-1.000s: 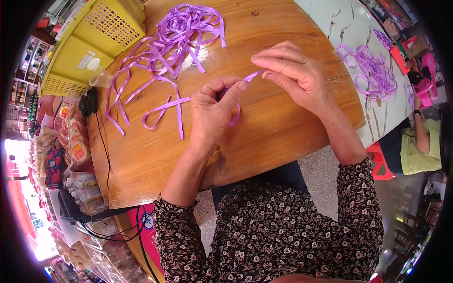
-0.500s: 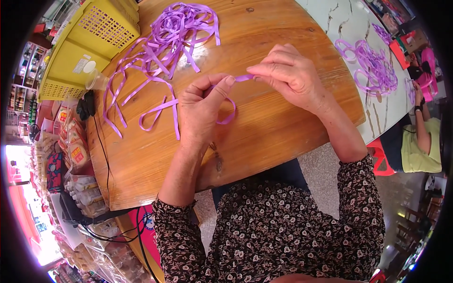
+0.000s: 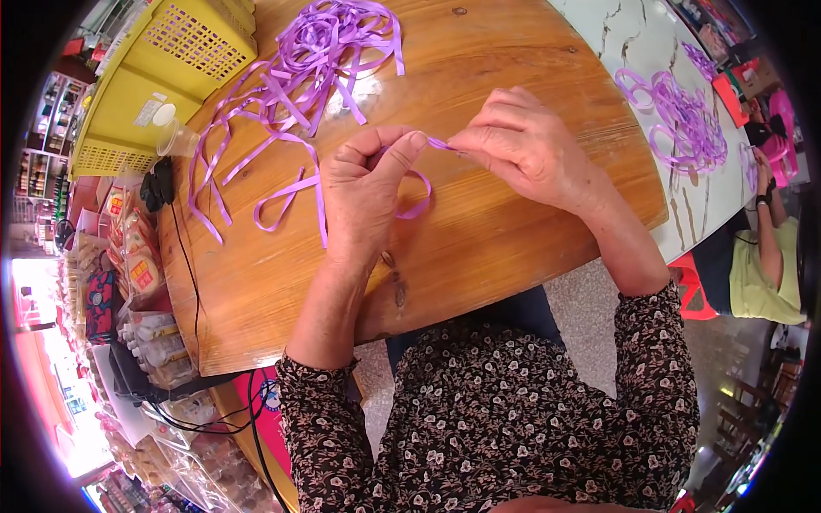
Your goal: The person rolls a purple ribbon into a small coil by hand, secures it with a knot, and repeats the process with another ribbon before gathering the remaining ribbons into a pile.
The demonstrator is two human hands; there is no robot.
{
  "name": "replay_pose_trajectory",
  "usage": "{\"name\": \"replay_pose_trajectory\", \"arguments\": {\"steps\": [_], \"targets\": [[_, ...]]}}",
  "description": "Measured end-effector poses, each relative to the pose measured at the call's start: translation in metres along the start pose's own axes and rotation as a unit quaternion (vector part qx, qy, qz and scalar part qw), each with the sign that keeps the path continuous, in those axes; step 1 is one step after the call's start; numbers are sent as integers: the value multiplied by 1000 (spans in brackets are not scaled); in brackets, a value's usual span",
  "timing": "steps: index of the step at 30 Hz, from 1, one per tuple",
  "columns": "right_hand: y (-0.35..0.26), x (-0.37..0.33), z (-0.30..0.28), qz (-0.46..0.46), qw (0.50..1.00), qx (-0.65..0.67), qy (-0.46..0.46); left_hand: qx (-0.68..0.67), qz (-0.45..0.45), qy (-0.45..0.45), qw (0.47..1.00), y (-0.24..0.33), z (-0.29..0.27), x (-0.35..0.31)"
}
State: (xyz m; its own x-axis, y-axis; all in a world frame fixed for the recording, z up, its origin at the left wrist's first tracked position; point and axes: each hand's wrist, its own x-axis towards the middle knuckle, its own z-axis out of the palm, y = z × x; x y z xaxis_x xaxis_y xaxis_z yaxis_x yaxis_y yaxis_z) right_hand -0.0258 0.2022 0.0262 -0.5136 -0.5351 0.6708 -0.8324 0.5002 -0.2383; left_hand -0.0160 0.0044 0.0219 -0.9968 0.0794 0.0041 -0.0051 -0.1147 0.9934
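Observation:
A thin purple ribbon (image 3: 438,144) is stretched between my two hands above the wooden table (image 3: 479,256). My left hand (image 3: 363,184) pinches it between thumb and curled forefinger. The fingertips of my right hand (image 3: 526,150) close on its other end, and the short span between them looks twisted. A loop of the ribbon hangs out to the right below my left hand, resting near the wood. Left of that hand, more ribbon lies in a loose loop. Beyond it spreads a tangled heap of purple ribbons (image 3: 333,43), with long strands trailing left.
A yellow perforated crate (image 3: 128,94) stands at the left, with a clear plastic cup (image 3: 177,139) beside it. A black cable (image 3: 190,265) runs down the table's left side. On a marble-patterned table (image 3: 620,43) at right lies another ribbon pile (image 3: 684,128), near a person in yellow-green (image 3: 765,265).
The ribbon span between my hands has gone from flat to twisted and narrower. My right fingers have drawn closer together; my left hand keeps its pinch.

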Motion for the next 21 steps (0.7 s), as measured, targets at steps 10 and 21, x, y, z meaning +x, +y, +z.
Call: {"name": "replay_pose_trajectory", "arguments": {"steps": [10,21], "targets": [[-13,-2,12,350,699,624,3,-80,-5,-21,997,-4,11,-6],[-23,3,15,289,804,514,80,-135,80,23,987,-12,24,-16]]}}
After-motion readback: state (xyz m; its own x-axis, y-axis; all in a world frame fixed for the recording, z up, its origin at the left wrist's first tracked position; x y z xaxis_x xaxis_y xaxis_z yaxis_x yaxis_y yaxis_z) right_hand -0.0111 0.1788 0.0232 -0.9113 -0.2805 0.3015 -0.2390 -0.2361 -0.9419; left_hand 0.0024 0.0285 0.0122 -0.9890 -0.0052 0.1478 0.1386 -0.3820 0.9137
